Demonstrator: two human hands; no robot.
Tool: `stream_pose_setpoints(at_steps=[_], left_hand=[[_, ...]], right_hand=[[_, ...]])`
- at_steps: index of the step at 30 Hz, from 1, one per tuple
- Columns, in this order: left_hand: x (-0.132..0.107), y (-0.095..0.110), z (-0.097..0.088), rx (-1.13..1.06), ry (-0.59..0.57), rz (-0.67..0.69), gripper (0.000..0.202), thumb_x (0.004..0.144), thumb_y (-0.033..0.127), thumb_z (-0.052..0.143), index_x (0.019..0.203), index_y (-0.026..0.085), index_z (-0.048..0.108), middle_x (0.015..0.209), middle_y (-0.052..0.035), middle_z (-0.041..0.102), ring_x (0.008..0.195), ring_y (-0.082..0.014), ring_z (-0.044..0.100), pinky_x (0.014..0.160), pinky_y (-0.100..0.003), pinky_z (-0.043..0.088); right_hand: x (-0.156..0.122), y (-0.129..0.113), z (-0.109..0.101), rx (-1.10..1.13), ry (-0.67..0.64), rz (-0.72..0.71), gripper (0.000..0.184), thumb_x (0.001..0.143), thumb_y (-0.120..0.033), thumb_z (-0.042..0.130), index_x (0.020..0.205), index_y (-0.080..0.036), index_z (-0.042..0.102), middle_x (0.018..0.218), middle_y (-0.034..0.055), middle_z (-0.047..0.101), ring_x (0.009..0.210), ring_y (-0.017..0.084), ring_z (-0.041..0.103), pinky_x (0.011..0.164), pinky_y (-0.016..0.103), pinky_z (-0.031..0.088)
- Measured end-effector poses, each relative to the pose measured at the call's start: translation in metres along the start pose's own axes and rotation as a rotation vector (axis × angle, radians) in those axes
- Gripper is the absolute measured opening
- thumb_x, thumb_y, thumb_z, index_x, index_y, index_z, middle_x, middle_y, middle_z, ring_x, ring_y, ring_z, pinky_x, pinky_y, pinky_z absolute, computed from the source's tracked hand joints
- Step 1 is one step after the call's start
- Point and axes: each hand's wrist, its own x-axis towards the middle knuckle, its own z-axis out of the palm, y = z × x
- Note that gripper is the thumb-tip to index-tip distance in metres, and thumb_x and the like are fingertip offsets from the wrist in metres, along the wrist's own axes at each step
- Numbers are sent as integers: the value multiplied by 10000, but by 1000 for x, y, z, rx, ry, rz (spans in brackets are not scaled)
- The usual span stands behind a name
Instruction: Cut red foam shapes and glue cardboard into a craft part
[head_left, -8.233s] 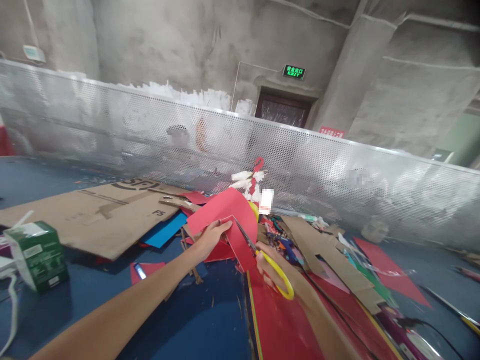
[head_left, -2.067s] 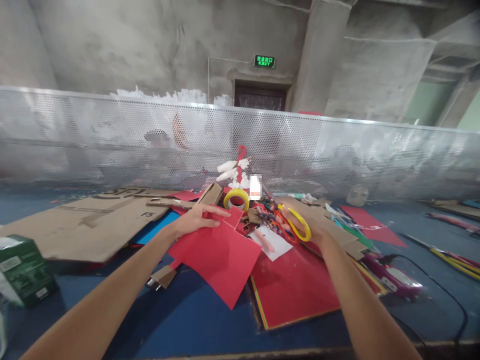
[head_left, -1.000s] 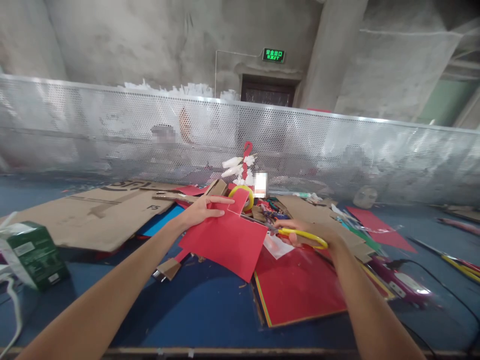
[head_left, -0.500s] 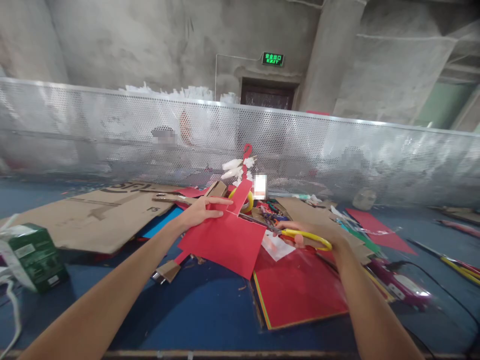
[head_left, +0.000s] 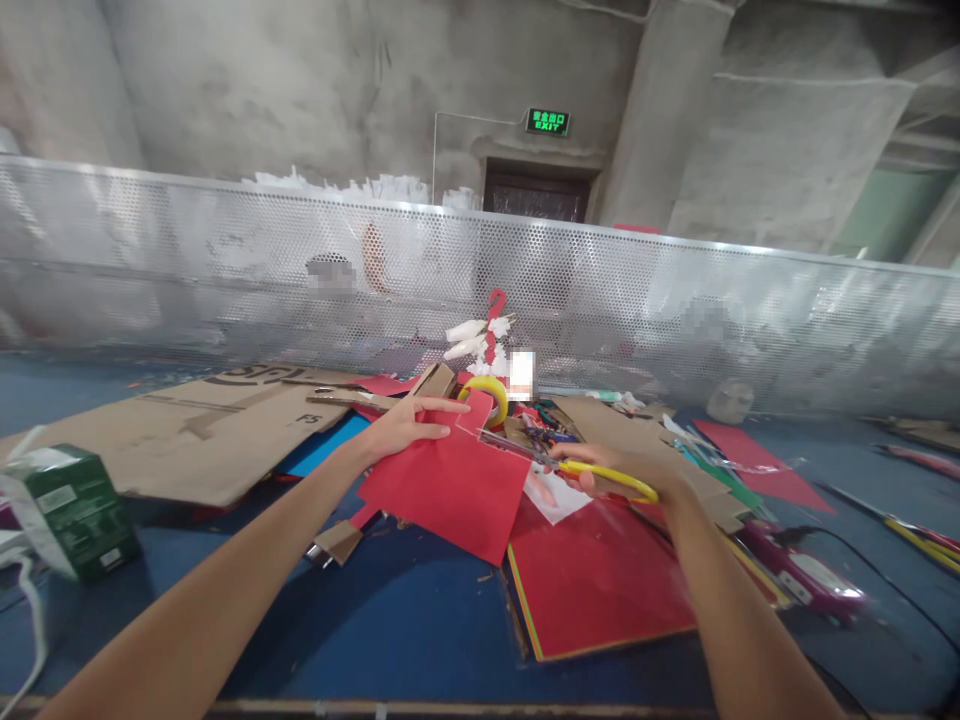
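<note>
Head view. Against the frame half a second earlier, the narrow tab at the top of the red paper sheet (head_left: 450, 485) sits lower, now level with the yellow tape roll (head_left: 486, 392) behind it; the sheet, both forearms and the clutter around them lie much as before; two seconds back the scissors (head_left: 609, 478) were raised clear of the sheet, whereas their blades now meet its upper right edge.

The left hand (head_left: 409, 422), centre of frame, is stretched forward with the thumb on top and the fingers flat, pinching the sheet's upper edge; the sheet hangs tilted from that grip, its lower corner pointing toward the bottom of the frame. The right hand (head_left: 626, 468), right of centre, is closed through the yellow loops of the scissors, blades pointing left into the paper; whether the blades are parted or shut is unclear, as they are thin and slightly blurred.

The work lies on a blue table (head_left: 375, 630); a stack of red card (head_left: 600, 570) rests below the right forearm; a flattened cardboard sheet (head_left: 187, 440) fills the middle left; a green box (head_left: 71, 510) stands at the left edge; a perforated metal screen (head_left: 225, 270) crosses the frame behind, with grey concrete walls and a green exit sign (head_left: 547, 122) above.
</note>
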Motion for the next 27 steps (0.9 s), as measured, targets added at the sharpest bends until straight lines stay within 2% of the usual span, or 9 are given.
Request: stream_pose_setpoints(at_steps=[2,3,8,15,22,27], left_hand=[[1,-1,-2,5,10,14,443,805,318,756,1242,252,739,1370,-53,676,1318,-294,572,1111,-407,443],[1,-1,-2,8,15,21,445,801,312,758,1241,251,741,1368,-54,678,1324,-294,568,1116,-406,439],[1,-2,-2,-15,2,2,449,804,342,757,1240,237,741,1357,-72,682,1270,-309,611,1069,-429,486],[3,-8,1,-37,-32,11,469,821,359,759,1277,255,723,1343,-78,690,1207,-290,653,1010,-394,526],[6,-14,4,-72,-38,2,473,821,349,756,1283,255,716,1377,-67,668,1261,-287,617,1022,-380,515],[6,-13,5,-82,-41,-24,466,819,345,755,1276,265,718,1372,-61,673,1167,-266,671,990,-372,532]], right_hand=[[0,-1,-2,103,-237,15,425,739,-542,673,1054,-267,748,738,67,657,564,184,494,480,295,376],[0,-1,-2,118,-304,19,428,777,-550,643,1083,-263,726,755,64,644,568,176,472,489,293,363],[5,2,-4,53,-413,-6,456,805,-605,631,1083,-245,657,753,17,577,592,154,434,550,274,379],[11,9,2,39,-437,21,517,857,-620,589,1215,-247,596,807,9,558,602,139,416,526,257,336],[13,-7,8,121,-494,36,740,807,-774,585,1253,-185,541,781,-1,578,572,105,388,504,231,297],[10,-15,10,154,-484,47,799,788,-807,587,1283,-182,537,759,-7,582,531,82,347,479,217,285]])
